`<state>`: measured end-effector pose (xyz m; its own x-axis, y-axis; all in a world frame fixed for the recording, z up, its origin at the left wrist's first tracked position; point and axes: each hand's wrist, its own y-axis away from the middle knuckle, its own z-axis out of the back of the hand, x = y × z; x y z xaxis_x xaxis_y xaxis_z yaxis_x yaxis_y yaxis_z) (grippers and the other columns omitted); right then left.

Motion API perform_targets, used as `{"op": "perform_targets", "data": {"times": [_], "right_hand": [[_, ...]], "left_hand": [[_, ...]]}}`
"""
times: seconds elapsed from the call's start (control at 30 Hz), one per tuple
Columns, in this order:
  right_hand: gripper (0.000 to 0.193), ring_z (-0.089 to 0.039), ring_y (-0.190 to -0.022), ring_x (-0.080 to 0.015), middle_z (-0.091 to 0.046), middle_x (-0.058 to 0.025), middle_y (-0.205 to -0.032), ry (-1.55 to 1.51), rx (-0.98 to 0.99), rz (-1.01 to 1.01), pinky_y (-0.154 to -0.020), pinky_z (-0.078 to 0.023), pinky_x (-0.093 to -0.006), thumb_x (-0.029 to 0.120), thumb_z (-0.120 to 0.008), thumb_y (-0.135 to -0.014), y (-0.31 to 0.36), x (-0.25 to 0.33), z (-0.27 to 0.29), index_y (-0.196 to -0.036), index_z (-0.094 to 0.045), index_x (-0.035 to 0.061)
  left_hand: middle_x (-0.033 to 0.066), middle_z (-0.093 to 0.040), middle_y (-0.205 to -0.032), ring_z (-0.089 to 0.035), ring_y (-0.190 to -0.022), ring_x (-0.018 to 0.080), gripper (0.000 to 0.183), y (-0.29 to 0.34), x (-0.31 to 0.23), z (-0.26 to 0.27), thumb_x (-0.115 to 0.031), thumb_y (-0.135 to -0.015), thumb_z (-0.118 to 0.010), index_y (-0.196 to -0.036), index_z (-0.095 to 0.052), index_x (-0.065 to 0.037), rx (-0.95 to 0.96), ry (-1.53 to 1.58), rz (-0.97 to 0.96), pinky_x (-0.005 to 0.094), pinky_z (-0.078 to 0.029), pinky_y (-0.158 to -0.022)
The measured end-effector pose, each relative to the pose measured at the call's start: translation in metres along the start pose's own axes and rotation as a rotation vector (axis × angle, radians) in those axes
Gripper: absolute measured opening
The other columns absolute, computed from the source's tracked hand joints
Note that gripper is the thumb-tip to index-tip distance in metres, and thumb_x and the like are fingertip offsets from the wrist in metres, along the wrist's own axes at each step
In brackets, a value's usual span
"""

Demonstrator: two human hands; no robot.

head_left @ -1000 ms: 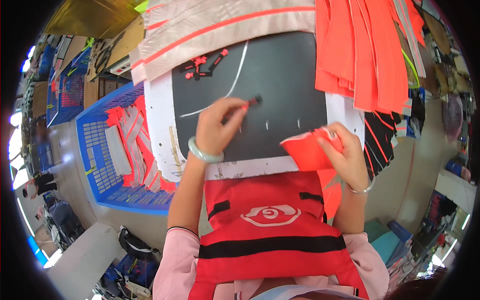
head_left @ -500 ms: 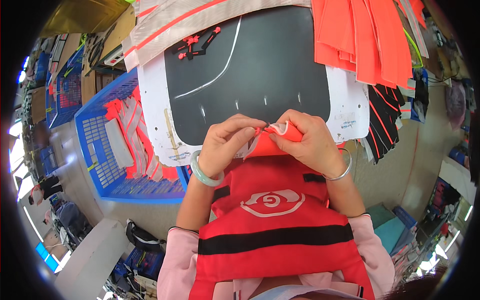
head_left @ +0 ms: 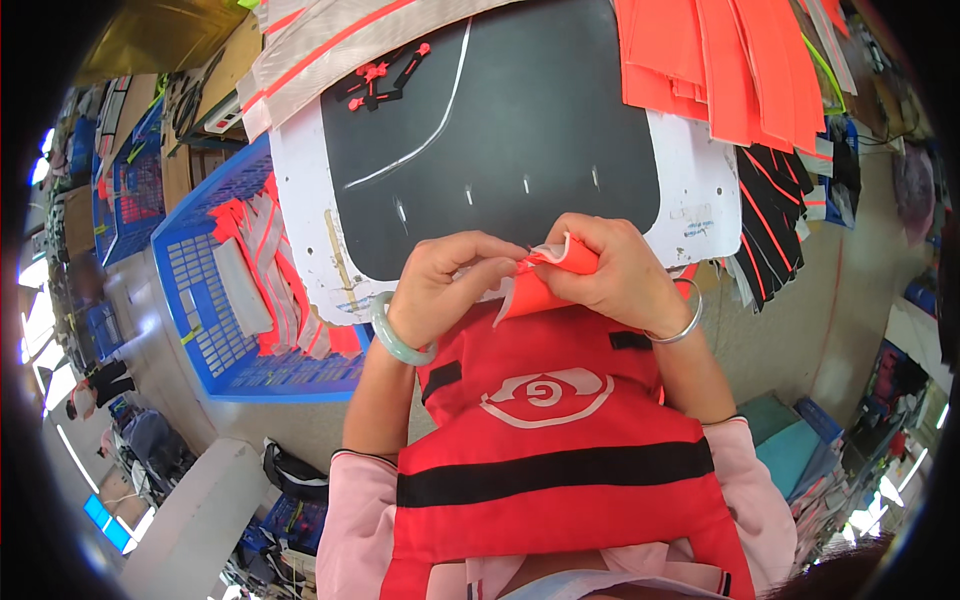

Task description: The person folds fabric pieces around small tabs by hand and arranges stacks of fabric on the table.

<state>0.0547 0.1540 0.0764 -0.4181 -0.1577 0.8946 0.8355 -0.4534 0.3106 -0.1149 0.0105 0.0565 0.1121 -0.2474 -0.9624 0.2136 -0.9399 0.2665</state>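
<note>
Above my red apron, at the near edge of the worktable, I pinch a bright coral fabric strip (head_left: 532, 296) with a pale underside. My left hand (head_left: 452, 283), with a pale green bangle at the wrist, has thumb and forefinger pressed together at the strip's left end. Around its folded right part my right hand (head_left: 628, 277) is closed, a silver bangle on that wrist. Between the fingertips, the exact point of grip is too small to make out. Just beyond the hands lies a black mat (head_left: 530, 110) marked with white lines.
Small black and coral pieces (head_left: 372, 92) lie at the mat's upper left. Beige striped bands (head_left: 345, 45) cross the far edge; coral strips (head_left: 710, 65) overhang the right. Black striped strips (head_left: 765, 225) hang below them. A blue basket (head_left: 195, 275) of strips stands left.
Both hands stay closed on the coral strip, and the left has shifted slightly left. More of the strip's lower flap and its pale edge shows between them.
</note>
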Motion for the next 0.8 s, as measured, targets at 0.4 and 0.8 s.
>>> {"op": "perform_targets", "data": {"times": [0.4, 0.8], "right_hand": [[0.015, -0.048, -0.068, -0.0064, -0.056, -0.0010, -0.071, -0.208, -0.068, -0.033, -0.062, -0.043, -0.0247, 0.009, -0.070, -0.081, 0.014, -0.011, 0.010, -0.082, -0.057, 0.0011], [0.016, -0.057, -0.077, -0.0285, -0.064, -0.0083, -0.081, -0.024, -0.262, 0.126, -0.069, -0.047, -0.0376, 0.011, -0.071, -0.077, 0.031, -0.031, -0.002, -0.087, -0.058, 0.0073]], "left_hand": [[0.0114, -0.070, -0.083, -0.067, -0.072, 0.0219, 0.014, -0.019, -0.015, -0.018, 0.000, -0.083, -0.065, -0.095, -0.071, 0.001, 0.020, -0.596, -0.472, 0.0301, -0.052, -0.066], [0.0067, -0.070, -0.090, -0.065, -0.080, 0.0096, 0.013, -0.023, -0.001, -0.036, -0.001, -0.092, -0.063, -0.103, -0.066, 0.004, -0.028, 0.257, 0.073, 0.0214, -0.051, -0.073]]}}
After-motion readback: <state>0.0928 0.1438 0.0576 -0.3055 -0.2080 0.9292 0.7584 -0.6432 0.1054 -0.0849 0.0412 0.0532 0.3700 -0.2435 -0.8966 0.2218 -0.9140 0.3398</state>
